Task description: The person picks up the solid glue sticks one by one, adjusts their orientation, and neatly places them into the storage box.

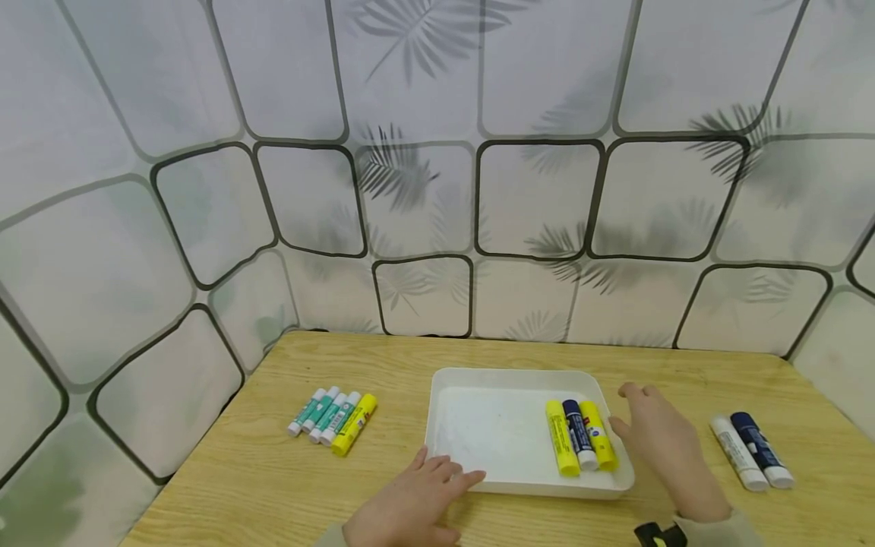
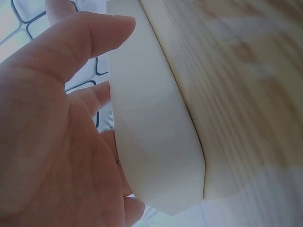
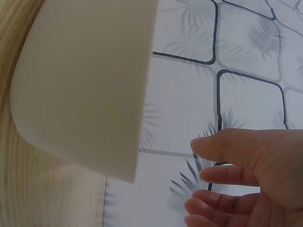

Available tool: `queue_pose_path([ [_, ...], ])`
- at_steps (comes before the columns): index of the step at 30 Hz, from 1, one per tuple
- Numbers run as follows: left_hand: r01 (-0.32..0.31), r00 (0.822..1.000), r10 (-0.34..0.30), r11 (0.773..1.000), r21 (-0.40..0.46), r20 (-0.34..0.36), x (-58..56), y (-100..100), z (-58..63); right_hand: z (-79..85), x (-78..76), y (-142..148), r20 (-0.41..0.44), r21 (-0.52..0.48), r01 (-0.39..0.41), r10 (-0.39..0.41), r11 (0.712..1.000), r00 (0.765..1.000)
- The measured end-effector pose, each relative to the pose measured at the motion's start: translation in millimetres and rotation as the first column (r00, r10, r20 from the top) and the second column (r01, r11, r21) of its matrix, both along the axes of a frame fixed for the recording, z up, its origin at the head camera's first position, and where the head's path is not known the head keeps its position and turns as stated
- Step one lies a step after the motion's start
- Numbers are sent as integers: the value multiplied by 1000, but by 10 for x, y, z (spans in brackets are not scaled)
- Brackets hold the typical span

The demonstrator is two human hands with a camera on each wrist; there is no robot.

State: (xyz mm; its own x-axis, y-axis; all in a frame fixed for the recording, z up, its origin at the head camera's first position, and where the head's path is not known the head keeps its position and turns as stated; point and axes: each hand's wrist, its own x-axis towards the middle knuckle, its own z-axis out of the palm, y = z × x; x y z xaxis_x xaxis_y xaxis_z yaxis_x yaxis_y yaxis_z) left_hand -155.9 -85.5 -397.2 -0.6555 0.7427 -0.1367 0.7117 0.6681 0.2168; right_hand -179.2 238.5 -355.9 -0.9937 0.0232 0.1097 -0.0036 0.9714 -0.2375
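A shallow white tray (image 1: 492,425) lies on the table. Inside it at the right are two yellow glue sticks (image 1: 562,439) and, between them, a navy glue stick (image 1: 579,434) with a white end. My left hand (image 1: 417,497) is at the tray's front left corner, fingers extended over the rim; in the left wrist view the thumb (image 2: 111,35) overlaps the outer wall. My right hand (image 1: 659,441) hovers beside the tray's right edge, fingers slightly bent and holding nothing. In the right wrist view a gap shows between those fingers (image 3: 222,146) and the tray wall (image 3: 85,85).
Left of the tray, several small green-and-white glue sticks (image 1: 324,414) lie in a row beside a yellow glue stick (image 1: 355,425). On the right lie a white glue stick (image 1: 740,453) and a navy one (image 1: 761,448). A patterned curtain (image 1: 424,296) borders the wooden table (image 1: 260,486).
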Motion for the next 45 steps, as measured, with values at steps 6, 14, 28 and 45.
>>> queue_pose_path([
  [6,4,1000,-4,1000,2,-7,-1,-7,1,10,-22,101,22,-22,13,-12,1000,1000],
  [14,10,999,-10,1000,11,-34,-6,-8,-7,38,-61,235,47,-17,45,-44,999,998],
  [28,1,1000,-1,1000,19,-11,-12,-8,-8,6,-79,461,56,-1,123,-123,992,991],
  [45,6,1000,-6,1000,23,-2,-5,-8,3,-24,-61,826,161,-34,158,-150,987,975],
])
